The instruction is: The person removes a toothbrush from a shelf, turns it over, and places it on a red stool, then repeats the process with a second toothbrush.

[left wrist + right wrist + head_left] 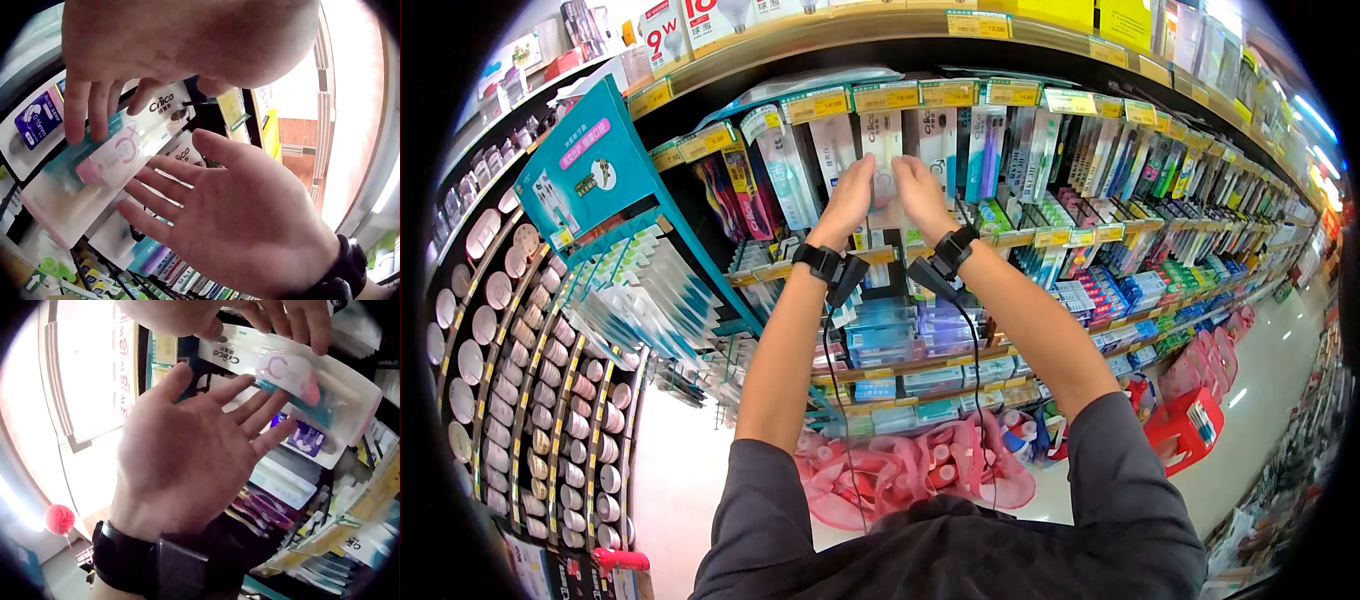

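Observation:
A white Cnice package with a pink-and-white label (882, 135) (115, 155) (294, 372) hangs at the front of a shelf row. My left hand (850, 205) (175, 44) (187, 459) is at its left side, and my right hand (923, 200) (231, 212) (175, 314) at its right. The palms face each other with fingers extended, and neither hand grips anything. Some fingertips overlap the package in the wrist views; whether they touch it I cannot tell. A black band (818, 262) circles each wrist.
Hanging toothbrush packs (986, 150) line the row to the right under yellow price tags (949, 93). A teal display stand (585, 165) is at left, beside racks of bowls (498, 290). Pink bags (920, 465) lie below, and a red basket (1187, 432) stands lower right.

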`<state>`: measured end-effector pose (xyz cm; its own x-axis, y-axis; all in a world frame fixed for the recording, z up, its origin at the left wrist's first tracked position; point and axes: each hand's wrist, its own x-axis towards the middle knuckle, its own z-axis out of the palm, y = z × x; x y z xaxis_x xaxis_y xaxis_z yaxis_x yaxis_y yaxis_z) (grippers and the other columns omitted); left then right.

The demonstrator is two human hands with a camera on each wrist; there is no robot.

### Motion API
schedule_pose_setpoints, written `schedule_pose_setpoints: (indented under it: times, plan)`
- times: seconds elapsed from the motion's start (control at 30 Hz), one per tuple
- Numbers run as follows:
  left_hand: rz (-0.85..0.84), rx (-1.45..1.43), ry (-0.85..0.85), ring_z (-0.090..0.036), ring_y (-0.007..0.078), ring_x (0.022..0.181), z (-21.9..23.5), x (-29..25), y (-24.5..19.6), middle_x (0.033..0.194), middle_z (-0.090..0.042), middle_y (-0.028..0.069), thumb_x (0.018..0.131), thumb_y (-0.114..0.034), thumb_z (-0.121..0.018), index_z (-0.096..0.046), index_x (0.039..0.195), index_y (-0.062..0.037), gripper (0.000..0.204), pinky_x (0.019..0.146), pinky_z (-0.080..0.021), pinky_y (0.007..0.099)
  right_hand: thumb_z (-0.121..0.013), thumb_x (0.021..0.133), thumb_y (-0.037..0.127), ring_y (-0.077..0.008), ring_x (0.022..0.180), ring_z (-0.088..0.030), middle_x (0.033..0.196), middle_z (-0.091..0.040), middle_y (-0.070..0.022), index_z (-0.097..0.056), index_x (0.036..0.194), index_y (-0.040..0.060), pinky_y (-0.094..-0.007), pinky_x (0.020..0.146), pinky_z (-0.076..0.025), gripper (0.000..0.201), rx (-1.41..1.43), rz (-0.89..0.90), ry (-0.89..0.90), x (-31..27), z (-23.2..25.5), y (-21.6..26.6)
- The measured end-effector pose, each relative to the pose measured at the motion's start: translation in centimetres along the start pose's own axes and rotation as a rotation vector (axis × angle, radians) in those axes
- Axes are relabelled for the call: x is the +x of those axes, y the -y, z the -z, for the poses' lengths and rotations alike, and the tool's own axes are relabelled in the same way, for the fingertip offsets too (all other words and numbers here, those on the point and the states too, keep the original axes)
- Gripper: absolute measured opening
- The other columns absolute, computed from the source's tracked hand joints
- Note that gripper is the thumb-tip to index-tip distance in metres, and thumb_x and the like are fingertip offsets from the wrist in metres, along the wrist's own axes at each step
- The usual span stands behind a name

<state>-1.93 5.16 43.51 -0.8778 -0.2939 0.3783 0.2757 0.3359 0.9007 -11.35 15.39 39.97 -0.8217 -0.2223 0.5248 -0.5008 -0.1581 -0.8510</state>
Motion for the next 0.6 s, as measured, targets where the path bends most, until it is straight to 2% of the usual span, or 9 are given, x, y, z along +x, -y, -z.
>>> schedule_pose_setpoints:
  times: [0.07,0.1,0.2,0.37,0.47,0.5,0.6]
  plan:
    - [0.011,0.022,-0.005,-0.058,0.0237,0.111,0.3,-0.2,0.7,0.129,-0.058,0.0142,0.107,-0.047,-0.039,-0.051,0.137,0.0038,0.06,0.097,-0.044,0.0371,-0.054,0.102,0.037,-0.0251,0.093,-0.071,0.109,-0.07,-0.0197,-0.055,0.132,-0.0108,-0.036,0.074,-0.055,0.056,-0.038,0.038,0.015,0.2,-0.1,-1.9]
    - [0.013,0.034,-0.008,-0.058,0.0243,0.112,0.5,-0.2,1.1,0.132,-0.057,0.0147,0.107,-0.046,-0.039,-0.051,0.139,0.0034,0.06,0.098,-0.044,0.0373,-0.055,0.102,0.036,-0.0241,0.083,-0.072,0.105,-0.07,-0.0185,-0.057,0.128,-0.0108,-0.0351,0.071,-0.055,0.054,-0.051,0.041,-0.013,-2.6,0.4,2.4]
    - [-0.021,-0.011,-0.005,-0.057,0.025,0.114,0.9,-0.5,1.7,0.138,-0.054,0.0151,0.106,-0.048,-0.04,-0.05,0.142,0.0014,0.062,0.097,-0.044,0.0373,-0.056,0.102,0.036,-0.0236,0.074,-0.072,0.103,-0.07,-0.0184,-0.059,0.123,-0.0106,-0.0341,0.068,-0.055,0.052,0.035,-0.001,0.008,-4.1,0.4,4.4]
    - [-0.035,-0.036,0.025,-0.057,0.0246,0.115,1.2,-2.1,0.7,0.135,-0.054,0.0145,0.106,-0.048,-0.042,-0.05,0.143,0.0003,0.062,0.099,-0.045,0.0373,-0.057,0.101,0.036,-0.0232,0.081,-0.07,0.102,-0.07,-0.0175,-0.061,0.118,-0.0096,-0.0341,0.069,-0.054,0.049,0.046,0.028,-0.006,-4.2,0.5,3.3]
    - [-0.046,-0.003,0.069,-0.053,0.0234,0.124,1.4,-2.2,1.6,0.146,-0.048,0.0104,0.106,-0.056,-0.037,-0.047,0.147,-0.0054,0.067,0.092,-0.045,0.036,-0.057,0.101,0.036,-0.0229,0.084,-0.069,0.102,-0.07,-0.0169,-0.062,0.116,-0.0086,-0.0339,0.068,-0.053,0.047,0.01,0.052,-0.033,-3.7,0.6,1.7]
    - [-0.077,-0.016,0.066,-0.055,0.0215,0.119,1.3,-2.2,1.7,0.144,-0.05,0.0098,0.106,-0.054,-0.038,-0.049,0.146,-0.005,0.064,0.09,-0.046,0.0347,-0.057,0.101,0.035,-0.0228,0.085,-0.069,0.102,-0.07,-0.0168,-0.062,0.116,-0.0082,-0.0338,0.068,-0.053,0.046,-0.003,0.054,-0.041,-3.7,0.6,1.6]
    - [-0.094,-0.136,0.046,-0.058,0.0228,0.113,1.1,-2.5,1.7,0.134,-0.052,0.0137,0.106,-0.046,-0.046,-0.053,0.141,0.0004,0.059,0.098,-0.045,0.0355,-0.057,0.101,0.036,-0.0229,0.084,-0.069,0.103,-0.07,-0.0171,-0.063,0.116,-0.0072,-0.034,0.071,-0.053,0.046,0.052,0.041,-0.006,-3.3,1.0,1.7]
